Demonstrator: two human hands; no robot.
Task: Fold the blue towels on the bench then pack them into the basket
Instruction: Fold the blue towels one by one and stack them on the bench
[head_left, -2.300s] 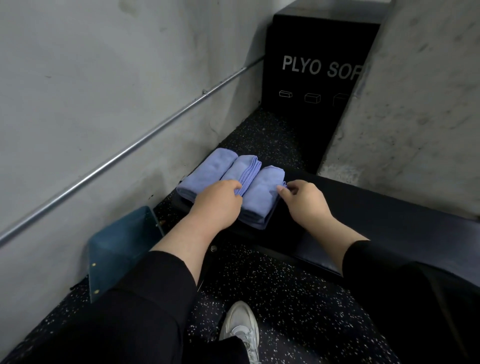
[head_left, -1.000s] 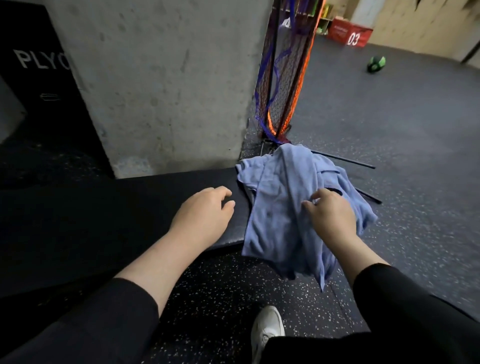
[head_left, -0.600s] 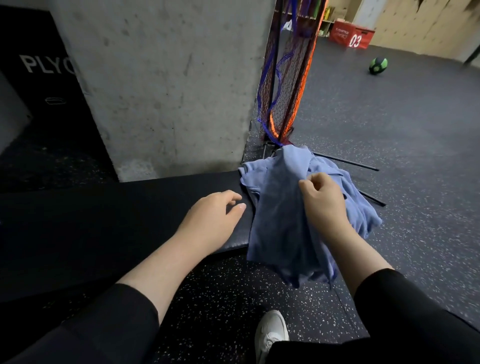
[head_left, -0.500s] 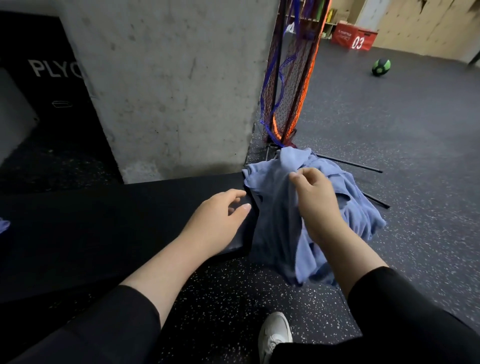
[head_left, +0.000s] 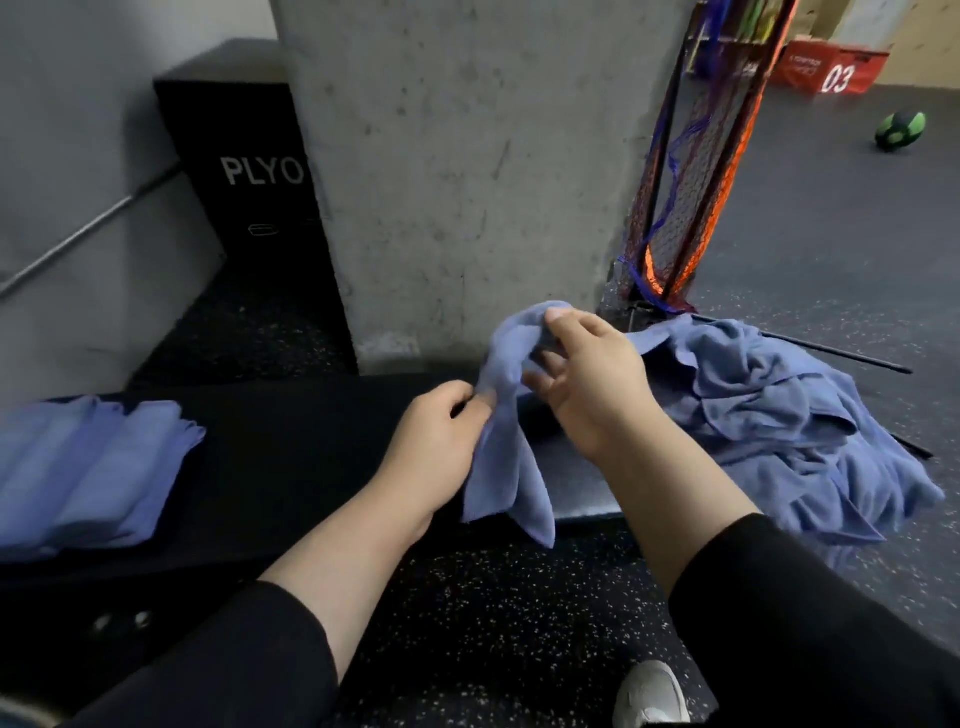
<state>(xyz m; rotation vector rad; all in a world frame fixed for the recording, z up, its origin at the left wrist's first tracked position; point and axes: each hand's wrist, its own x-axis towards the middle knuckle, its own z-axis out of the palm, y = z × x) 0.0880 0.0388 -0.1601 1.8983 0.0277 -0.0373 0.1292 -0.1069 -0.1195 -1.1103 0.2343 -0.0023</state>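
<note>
One blue towel (head_left: 511, 457) hangs unfolded over the middle of the black bench (head_left: 291, 447). My right hand (head_left: 587, 384) pinches its top edge and holds it up. My left hand (head_left: 441, 441) grips the same towel lower down at its left side. A crumpled heap of blue towels (head_left: 779, 415) lies on the bench's right end and spills over its edge. Three folded blue towels (head_left: 88, 467) lie side by side at the bench's left end. No basket is in sight.
A concrete pillar (head_left: 467, 171) stands right behind the bench. A black plyo box (head_left: 244, 176) sits at the back left by the wall. A folded net frame (head_left: 691, 182) leans at the pillar's right. My white shoe (head_left: 652, 696) is on the speckled floor.
My right hand has pulled one towel out of the heap and leftward over the bench. My left hand came off the bench and took hold of it. The view swung left.
</note>
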